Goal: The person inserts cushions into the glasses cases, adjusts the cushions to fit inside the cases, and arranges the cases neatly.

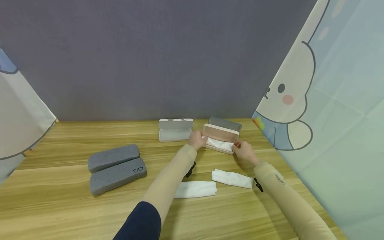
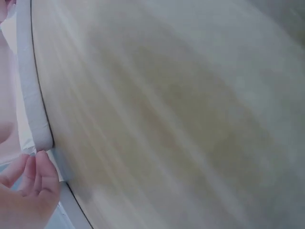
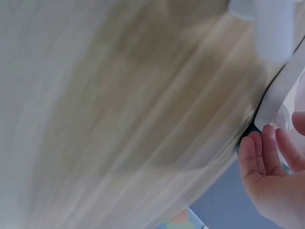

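A pink glasses case [image 1: 221, 132] stands with its lid up at the back right, a folded white cloth [image 1: 220, 144] lying in its base. At the cloth's left end is my left hand [image 1: 196, 140], fingertips bunched and pinching it at the case corner in the left wrist view. My right hand [image 1: 244, 151] is at the opposite end. In the right wrist view its fingers [image 3: 269, 152] are fairly straight, tips at the case's end, with the thumb apart from them over the cloth.
Left of the pink case is an open white glasses case [image 1: 175, 134]; a grey one [image 1: 225, 123] stands behind it. Two closed grey cases [image 1: 118, 176] lie at left. Nearer me are two folded white cloths [image 1: 232, 178], one partly behind my left arm. A dark backdrop [image 1: 156, 66] rises behind.
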`<action>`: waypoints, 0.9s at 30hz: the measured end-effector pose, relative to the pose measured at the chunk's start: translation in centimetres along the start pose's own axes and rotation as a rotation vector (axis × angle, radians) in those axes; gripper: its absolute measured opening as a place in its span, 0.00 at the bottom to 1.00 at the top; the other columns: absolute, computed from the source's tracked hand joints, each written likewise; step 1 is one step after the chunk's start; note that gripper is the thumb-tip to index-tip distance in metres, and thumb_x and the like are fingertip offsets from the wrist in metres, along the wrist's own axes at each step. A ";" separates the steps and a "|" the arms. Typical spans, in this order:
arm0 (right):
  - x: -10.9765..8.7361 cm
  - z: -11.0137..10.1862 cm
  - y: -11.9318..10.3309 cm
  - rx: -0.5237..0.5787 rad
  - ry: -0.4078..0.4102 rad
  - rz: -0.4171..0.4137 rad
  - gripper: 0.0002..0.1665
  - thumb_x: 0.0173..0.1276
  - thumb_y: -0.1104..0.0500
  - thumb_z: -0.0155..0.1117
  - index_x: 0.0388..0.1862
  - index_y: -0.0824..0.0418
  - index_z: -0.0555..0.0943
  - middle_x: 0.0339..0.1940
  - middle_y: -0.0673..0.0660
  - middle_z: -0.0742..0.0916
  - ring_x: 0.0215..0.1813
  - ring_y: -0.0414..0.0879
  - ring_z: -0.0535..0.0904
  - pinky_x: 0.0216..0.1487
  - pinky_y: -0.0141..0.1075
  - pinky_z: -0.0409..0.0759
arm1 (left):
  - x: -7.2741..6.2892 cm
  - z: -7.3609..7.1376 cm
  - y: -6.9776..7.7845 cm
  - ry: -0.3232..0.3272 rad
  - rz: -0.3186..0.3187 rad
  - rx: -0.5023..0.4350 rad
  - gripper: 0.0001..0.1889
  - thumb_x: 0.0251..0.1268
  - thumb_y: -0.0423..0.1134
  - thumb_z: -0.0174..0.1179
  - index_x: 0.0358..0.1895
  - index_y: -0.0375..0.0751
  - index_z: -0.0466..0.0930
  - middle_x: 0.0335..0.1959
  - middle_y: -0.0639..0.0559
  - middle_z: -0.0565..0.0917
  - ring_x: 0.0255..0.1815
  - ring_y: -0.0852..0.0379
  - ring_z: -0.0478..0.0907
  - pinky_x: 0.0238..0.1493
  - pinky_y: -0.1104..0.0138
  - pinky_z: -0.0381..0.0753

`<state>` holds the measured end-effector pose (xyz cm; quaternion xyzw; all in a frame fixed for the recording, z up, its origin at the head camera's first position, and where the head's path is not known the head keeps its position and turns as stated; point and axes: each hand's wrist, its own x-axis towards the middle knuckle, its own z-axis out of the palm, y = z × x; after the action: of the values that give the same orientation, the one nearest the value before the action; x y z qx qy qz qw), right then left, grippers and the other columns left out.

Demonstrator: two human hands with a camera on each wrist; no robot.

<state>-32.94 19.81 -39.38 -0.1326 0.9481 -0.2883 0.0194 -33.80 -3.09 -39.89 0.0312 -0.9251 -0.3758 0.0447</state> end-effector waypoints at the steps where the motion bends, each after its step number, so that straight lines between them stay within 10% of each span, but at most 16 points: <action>1: 0.0 -0.2 0.0 0.005 -0.007 0.004 0.19 0.71 0.58 0.52 0.50 0.73 0.76 0.36 0.66 0.85 0.34 0.51 0.80 0.36 0.38 0.77 | 0.0 -0.1 0.1 -0.001 -0.002 -0.002 0.14 0.65 0.43 0.61 0.26 0.36 0.78 0.40 0.43 0.85 0.33 0.54 0.77 0.37 0.65 0.77; 9: -0.2 -1.2 -0.1 0.003 -0.066 0.057 0.28 0.76 0.48 0.47 0.55 0.73 0.75 0.44 0.69 0.84 0.43 0.57 0.80 0.41 0.43 0.78 | -0.1 -0.6 0.8 -0.111 -0.147 -0.112 0.31 0.71 0.58 0.42 0.56 0.34 0.79 0.60 0.37 0.78 0.54 0.42 0.79 0.52 0.55 0.80; 17: 0.0 -1.5 -0.5 0.153 -0.140 0.178 0.33 0.76 0.37 0.37 0.22 0.60 0.70 0.22 0.54 0.78 0.29 0.47 0.74 0.33 0.34 0.71 | -0.4 -1.0 1.1 -0.181 -0.222 -0.211 0.45 0.68 0.70 0.27 0.68 0.33 0.67 0.69 0.35 0.69 0.66 0.39 0.70 0.67 0.51 0.69; 23: -0.1 -1.8 -1.3 0.275 -0.193 0.316 0.54 0.71 0.28 0.29 0.65 0.77 0.64 0.51 0.70 0.78 0.43 0.52 0.80 0.51 0.45 0.80 | -0.8 -1.9 1.6 -0.235 -0.249 -0.256 0.44 0.68 0.71 0.29 0.73 0.38 0.59 0.74 0.37 0.61 0.73 0.38 0.60 0.72 0.49 0.62; 27: 0.1 -2.2 -1.7 0.354 -0.230 0.393 0.60 0.67 0.24 0.26 0.70 0.76 0.56 0.58 0.74 0.74 0.47 0.55 0.80 0.53 0.45 0.80 | -0.9 -2.1 2.0 -0.237 -0.287 -0.346 0.45 0.67 0.71 0.34 0.75 0.39 0.52 0.76 0.38 0.56 0.75 0.38 0.56 0.72 0.49 0.62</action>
<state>-32.89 19.57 -36.62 0.0271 0.8822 -0.4230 0.2052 -32.70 -3.00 -37.02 0.1098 -0.8319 -0.5321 -0.1131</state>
